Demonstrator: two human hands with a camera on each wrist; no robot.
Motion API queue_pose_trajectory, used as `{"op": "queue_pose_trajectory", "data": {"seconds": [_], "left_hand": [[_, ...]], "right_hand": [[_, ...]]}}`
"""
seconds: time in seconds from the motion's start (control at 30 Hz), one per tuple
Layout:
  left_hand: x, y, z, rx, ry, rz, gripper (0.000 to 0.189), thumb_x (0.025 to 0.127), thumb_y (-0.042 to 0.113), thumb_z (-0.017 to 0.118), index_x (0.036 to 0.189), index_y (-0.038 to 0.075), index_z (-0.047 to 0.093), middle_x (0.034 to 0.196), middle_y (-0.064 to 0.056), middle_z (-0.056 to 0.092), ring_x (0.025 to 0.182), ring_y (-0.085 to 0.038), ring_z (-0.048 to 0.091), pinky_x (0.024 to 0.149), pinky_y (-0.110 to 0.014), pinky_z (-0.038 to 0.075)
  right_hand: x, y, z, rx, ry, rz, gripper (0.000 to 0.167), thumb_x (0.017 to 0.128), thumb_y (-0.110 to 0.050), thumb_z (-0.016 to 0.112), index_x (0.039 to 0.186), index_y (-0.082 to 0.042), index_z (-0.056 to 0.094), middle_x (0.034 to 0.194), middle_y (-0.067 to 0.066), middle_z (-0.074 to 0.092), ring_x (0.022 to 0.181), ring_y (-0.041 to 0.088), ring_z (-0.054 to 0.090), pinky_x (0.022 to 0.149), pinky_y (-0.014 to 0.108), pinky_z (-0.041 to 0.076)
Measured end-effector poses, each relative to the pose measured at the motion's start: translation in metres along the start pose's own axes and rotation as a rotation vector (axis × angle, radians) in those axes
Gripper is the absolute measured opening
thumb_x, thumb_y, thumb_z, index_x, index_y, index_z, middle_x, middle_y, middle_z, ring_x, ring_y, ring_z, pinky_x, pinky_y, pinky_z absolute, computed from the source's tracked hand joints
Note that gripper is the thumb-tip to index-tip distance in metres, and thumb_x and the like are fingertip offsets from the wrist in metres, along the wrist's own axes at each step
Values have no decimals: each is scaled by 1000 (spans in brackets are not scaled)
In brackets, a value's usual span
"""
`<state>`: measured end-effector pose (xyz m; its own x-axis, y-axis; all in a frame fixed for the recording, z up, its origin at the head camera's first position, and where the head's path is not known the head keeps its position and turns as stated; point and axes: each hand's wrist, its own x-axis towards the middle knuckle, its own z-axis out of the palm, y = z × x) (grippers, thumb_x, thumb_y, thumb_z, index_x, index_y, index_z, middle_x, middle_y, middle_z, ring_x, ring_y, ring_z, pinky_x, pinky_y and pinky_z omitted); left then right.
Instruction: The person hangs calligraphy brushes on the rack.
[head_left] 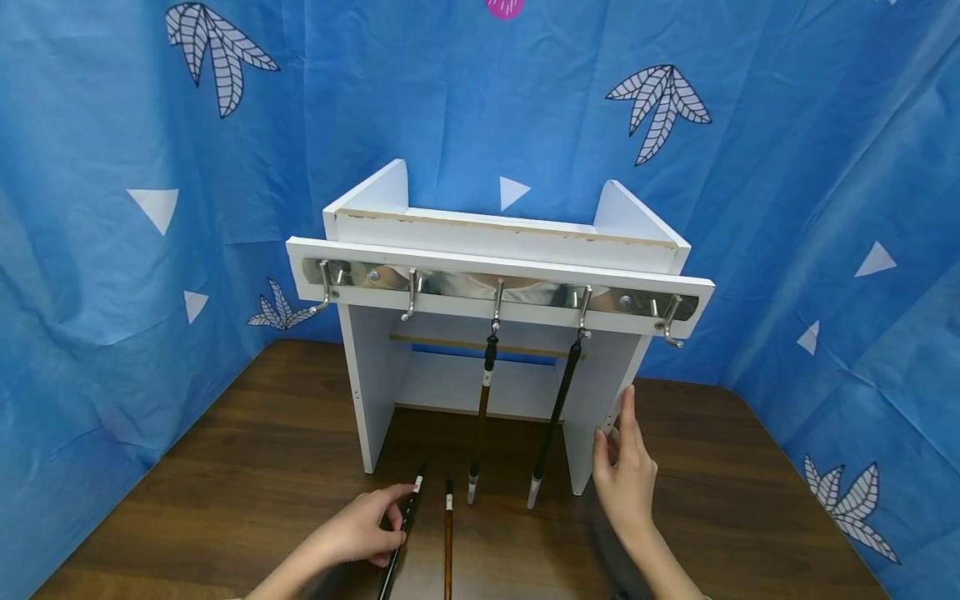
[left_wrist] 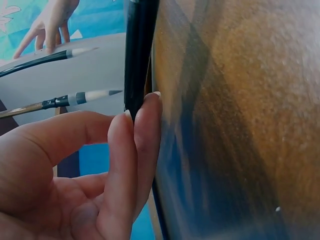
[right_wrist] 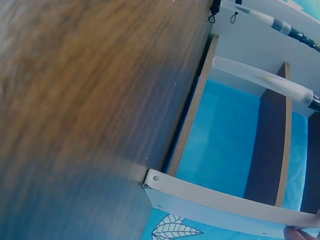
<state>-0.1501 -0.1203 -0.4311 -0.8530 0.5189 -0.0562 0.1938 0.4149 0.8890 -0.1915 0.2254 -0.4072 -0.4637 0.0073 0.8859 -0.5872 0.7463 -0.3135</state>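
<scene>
My left hand (head_left: 363, 527) is low on the table, its fingers and thumb pinching a black writing brush (head_left: 390, 571) that lies there. In the left wrist view the fingertips meet the dark brush handle (left_wrist: 139, 55). Just right of it lies a brown brush (head_left: 448, 546). Two more brushes hang tip down from hooks of a white shelf rack: a brown-handled brush (head_left: 483, 408) on the middle hook and a black brush (head_left: 557, 408) to its right. My right hand (head_left: 628, 479) touches the rack's right side panel (head_left: 603, 417), fingers mostly extended.
The white rack (head_left: 495, 232) stands on the dark wooden table (head_left: 247, 492). Its front rail (head_left: 453, 310) carries several metal hooks; the two left ones and the far right one bear nothing. A blue patterned curtain (head_left: 465, 100) surrounds the back and sides.
</scene>
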Motion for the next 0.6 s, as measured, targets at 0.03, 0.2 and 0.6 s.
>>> {"op": "queue_pose_trajectory", "data": {"seconds": [0.03, 0.2, 0.6], "left_hand": [[0, 0, 0, -5, 1, 2, 59, 79, -9, 60, 131, -20, 34, 77, -5, 48, 51, -11, 54, 45, -27, 51], [1, 2, -1, -31, 14, 8, 60, 78, -10, 59, 132, -17, 34, 79, -6, 48, 50, -10, 53, 46, -28, 51], [-1, 5, -3, -147, 29, 23, 63, 81, -9, 57, 137, -13, 28, 83, -10, 48, 58, -26, 63, 47, -30, 52]], "right_hand": [[0, 0, 0, -1, 2, 0, 90, 70, 24, 65, 146, 0, 24, 138, 23, 41, 79, 41, 64, 55, 45, 52], [-1, 1, 0, 0, -2, 6, 91, 70, 23, 65, 146, 0, 23, 137, 24, 41, 79, 42, 64, 55, 45, 52], [0, 1, 0, 9, -12, 7, 90, 70, 24, 65, 146, 0, 22, 136, 25, 41, 81, 42, 63, 56, 46, 52]]}}
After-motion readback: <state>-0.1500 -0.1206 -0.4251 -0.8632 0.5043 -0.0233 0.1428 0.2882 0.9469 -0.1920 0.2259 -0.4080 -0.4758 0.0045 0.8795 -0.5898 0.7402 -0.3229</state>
